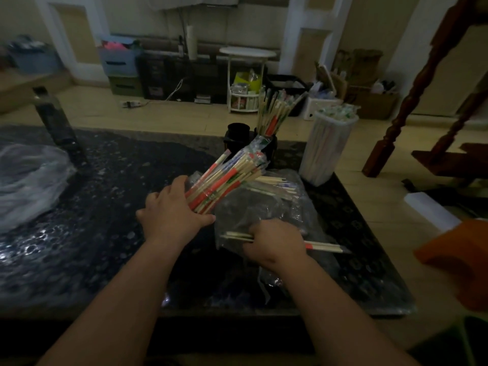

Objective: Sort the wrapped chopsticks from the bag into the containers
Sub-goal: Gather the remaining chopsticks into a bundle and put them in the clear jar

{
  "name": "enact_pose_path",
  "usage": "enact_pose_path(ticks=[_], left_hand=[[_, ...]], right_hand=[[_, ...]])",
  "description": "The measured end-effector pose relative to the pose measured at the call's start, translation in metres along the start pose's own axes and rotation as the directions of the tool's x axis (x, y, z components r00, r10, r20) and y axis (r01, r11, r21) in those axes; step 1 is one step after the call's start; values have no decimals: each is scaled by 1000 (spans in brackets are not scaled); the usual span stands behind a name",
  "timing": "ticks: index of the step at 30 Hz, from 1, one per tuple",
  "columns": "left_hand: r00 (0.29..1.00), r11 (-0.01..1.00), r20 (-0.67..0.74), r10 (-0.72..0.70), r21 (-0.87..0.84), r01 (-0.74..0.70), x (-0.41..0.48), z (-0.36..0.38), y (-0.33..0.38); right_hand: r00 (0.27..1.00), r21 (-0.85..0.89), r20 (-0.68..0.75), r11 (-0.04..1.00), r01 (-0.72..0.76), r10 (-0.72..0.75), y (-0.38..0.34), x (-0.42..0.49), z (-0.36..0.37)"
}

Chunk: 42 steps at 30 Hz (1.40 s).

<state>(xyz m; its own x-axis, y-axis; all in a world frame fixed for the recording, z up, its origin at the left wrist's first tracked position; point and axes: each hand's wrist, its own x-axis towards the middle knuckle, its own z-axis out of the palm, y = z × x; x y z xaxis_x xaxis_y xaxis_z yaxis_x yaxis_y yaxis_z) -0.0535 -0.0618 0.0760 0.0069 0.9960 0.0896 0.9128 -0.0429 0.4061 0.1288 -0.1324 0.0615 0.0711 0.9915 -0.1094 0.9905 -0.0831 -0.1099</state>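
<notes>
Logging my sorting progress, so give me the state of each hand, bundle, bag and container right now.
Left hand: grips the chopstick bundle.
Chopstick bundle: lifted, tilted toward the containers.
Right hand: grips one wrapped pair.
Plastic bag: crumpled, some chopsticks remaining.
Black holder: upright, partly filled.
Black cup beside it: upright, contents unseen.
Tall clear container: upright, full.
</notes>
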Motion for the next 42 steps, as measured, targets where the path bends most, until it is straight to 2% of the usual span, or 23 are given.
enact_pose_path(ticks=[9,17,22,26,27,30,34,38,40,42], left_hand=[[1000,999,-1,-11,32,11,-17,-6,-16],[999,998,-15,-42,48,43,-15,-4,-20],[1000,998,-6,-16,60,17,-18,-1,-16],[1000,997,-9,1,79,0,-19,-1,-14],[1000,996,-16,4,90,-2,-19,-1,-14],[1000,994,-19,10,113,-8,-18,-2,-15],[999,987,-6,40,157,-38,-16,1,-17],[999,980,-5,46,194,-44,-13,3,-15],[999,979,-5,44,198,-42,-12,4,-16],[999,980,-7,45,193,-42,-11,5,-16]], right_hand=[[979,-17,-129,987,157,-158,-9,-19,-34],[912,-44,-336,971,234,-235,-13,-28,-49],[829,-96,-474,954,286,-296,-9,-27,-53],[654,-128,-678,930,346,-336,1,-16,-45],[629,-138,-702,930,342,-335,3,-14,-43],[600,-136,-742,943,304,-300,6,-12,-42],[599,-28,-769,948,317,-223,5,-9,-43],[593,136,-801,938,319,-86,3,-3,-37],[591,298,-806,852,432,-18,3,-1,-35],[600,487,-796,670,560,77,1,-1,-37]])
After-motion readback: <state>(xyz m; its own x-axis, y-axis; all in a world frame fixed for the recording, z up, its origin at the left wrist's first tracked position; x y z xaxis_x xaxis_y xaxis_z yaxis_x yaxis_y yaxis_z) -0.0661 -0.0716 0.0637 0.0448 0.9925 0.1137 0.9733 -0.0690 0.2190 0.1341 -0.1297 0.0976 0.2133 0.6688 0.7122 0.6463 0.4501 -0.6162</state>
